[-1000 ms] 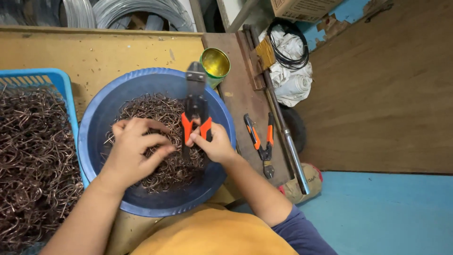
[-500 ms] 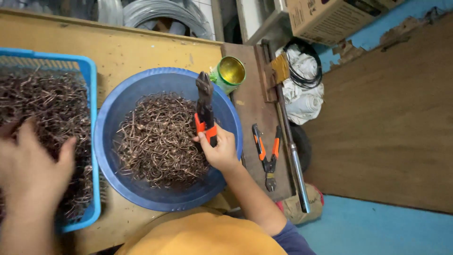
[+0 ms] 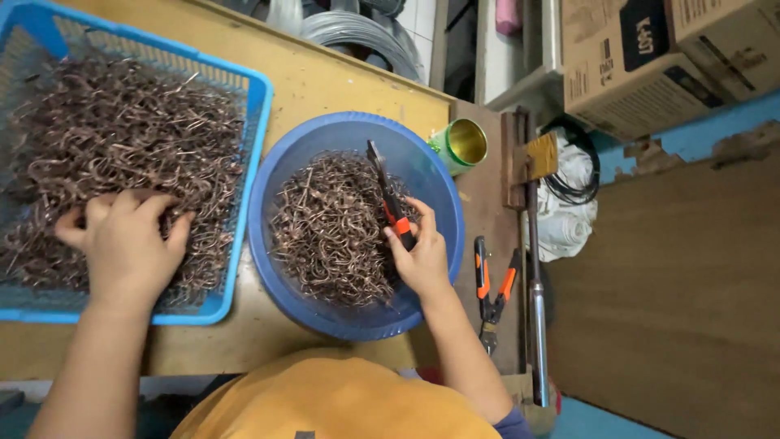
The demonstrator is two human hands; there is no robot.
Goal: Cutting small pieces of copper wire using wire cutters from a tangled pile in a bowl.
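My left hand (image 3: 126,244) rests palm down on the heap of brown bent wire pieces (image 3: 106,138) in the blue mesh basket (image 3: 248,146), fingers curled into the pile. My right hand (image 3: 418,252) is shut on the orange-handled pliers (image 3: 386,191), held over the round blue basin (image 3: 431,171). The basin holds more brown wire pieces (image 3: 329,232). The pliers' dark jaws point away from me toward the basin's far rim.
A second pair of orange-handled pliers (image 3: 491,289) lies on the wooden bench right of the basin, beside a long metal bar (image 3: 536,301). A green tin can (image 3: 461,145) stands behind the basin. Wire coils (image 3: 357,32) and cardboard boxes (image 3: 642,57) sit at the back.
My left hand left the basin and moved left onto the wire heap in the basket. My right hand stayed over the basin with the pliers, tilting them slightly.
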